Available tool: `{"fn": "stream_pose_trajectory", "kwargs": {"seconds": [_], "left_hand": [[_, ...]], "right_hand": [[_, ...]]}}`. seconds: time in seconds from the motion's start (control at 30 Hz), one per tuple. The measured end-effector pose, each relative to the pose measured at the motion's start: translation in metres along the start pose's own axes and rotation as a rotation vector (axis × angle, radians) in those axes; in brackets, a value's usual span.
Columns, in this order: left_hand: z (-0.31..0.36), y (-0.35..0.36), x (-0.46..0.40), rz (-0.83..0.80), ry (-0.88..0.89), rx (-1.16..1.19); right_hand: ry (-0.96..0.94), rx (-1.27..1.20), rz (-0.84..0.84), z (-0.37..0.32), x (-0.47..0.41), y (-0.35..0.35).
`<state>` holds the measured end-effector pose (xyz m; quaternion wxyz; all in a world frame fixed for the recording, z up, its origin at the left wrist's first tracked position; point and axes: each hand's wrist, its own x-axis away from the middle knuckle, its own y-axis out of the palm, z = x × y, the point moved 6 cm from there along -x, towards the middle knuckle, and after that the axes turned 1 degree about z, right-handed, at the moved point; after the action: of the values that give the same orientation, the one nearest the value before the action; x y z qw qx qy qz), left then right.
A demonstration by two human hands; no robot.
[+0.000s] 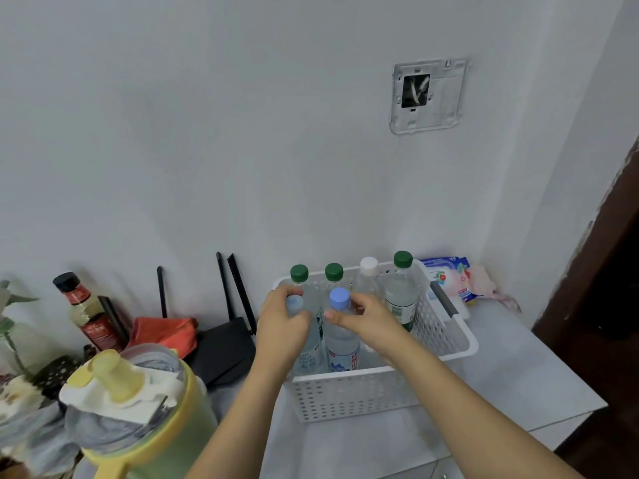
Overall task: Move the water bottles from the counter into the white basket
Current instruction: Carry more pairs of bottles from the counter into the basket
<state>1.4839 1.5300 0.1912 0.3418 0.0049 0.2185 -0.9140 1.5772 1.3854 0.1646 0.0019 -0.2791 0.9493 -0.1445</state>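
Note:
A white perforated basket (349, 395) stands on the counter and holds several clear water bottles upright. Two green-capped bottles (299, 273) (334, 271) stand at the back left, a white-capped one (369, 266) and a taller green-capped one (403, 259) at the back right. My left hand (281, 323) is wrapped around the neck of a pale-blue-capped bottle (295, 304) at the basket's front left. My right hand (366, 318) grips the neck of a blue-capped bottle (339, 299) beside it. Both bottles' bases are inside the basket.
At the left stand a yellow-green jug (145, 409), a sauce bottle with a black cap (86, 312), a red cloth (166, 331) and a black router (224, 347). Wet-wipe packs (446, 278) lie behind the basket. The counter edge (567, 420) drops off at right.

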Motion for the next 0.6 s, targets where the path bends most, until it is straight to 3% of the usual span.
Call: {"fn": "stream_pose_trajectory", "kwargs": {"seconds": [0.47,0.6], "left_hand": [[0.006,0.002,0.003,-0.014,0.037,-0.017],[0.017,-0.010,0.010,0.079,0.074,-0.031]], "right_hand": [[0.032,0.027,0.010,-0.010,0.008,0.001],[-0.001,0.083,0.070,-0.023,0.020,-0.013]]}}
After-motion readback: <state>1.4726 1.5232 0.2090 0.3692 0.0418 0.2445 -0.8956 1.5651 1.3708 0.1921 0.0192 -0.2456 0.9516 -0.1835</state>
